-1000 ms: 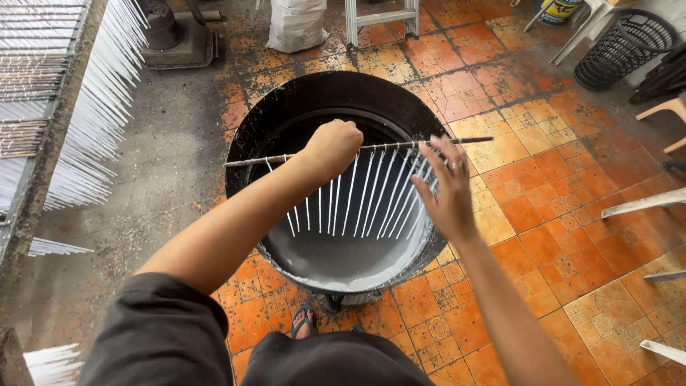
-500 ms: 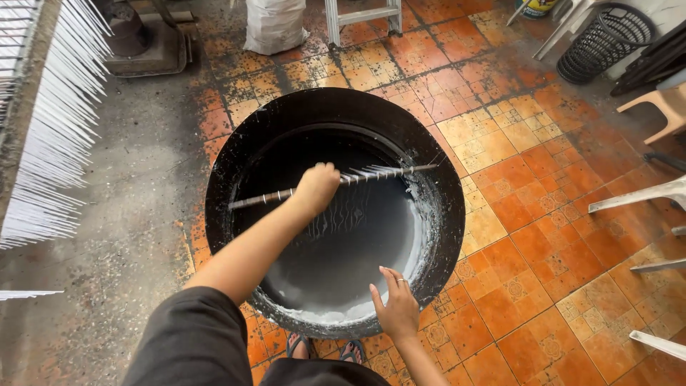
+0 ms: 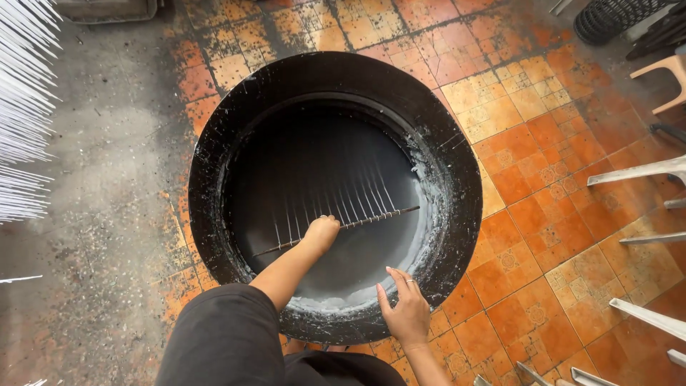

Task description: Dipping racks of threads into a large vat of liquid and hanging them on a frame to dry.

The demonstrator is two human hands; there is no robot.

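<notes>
Head view, only one we have. Our left hand [image 3: 321, 234] is fisted around a thin horizontal rod [image 3: 343, 227] at about its middle, arm reaching down into the big black round vat [image 3: 457, 236] at frame centre. A row of thin white wicks or strings [image 3: 350, 204] hangs off the rod; the lower ends fade into the dark interior, so we can't tell if they touch the liquid. Pale grey-white liquid [image 3: 371, 268] shows at the lower right of the vat's inside, with white crust smeared up the right inner wall.

Our right hand [image 3: 406, 309] holds nothing: fingers spread, palm flat on the vat's near rim, lower centre of frame, bracing.

Around it: orange tiled floor [image 3: 543, 214], wet-looking and stained; a rack of white sticks [image 3: 25, 114] at the left edge; pale furniture legs [image 3: 643, 171] along the right edge.

Risks as we judge them:
- One-handed mid-grip means the rod can tilt, so the strings would dip unevenly or bunch together.
- Rod end is close to the right wall; a swing could drag the outer strings through the crust.
- The rim under the bracing hand carries white splatter; a slip there could pitch us toward the vat.
- Floor looks slick, so footing is suspect.
</notes>
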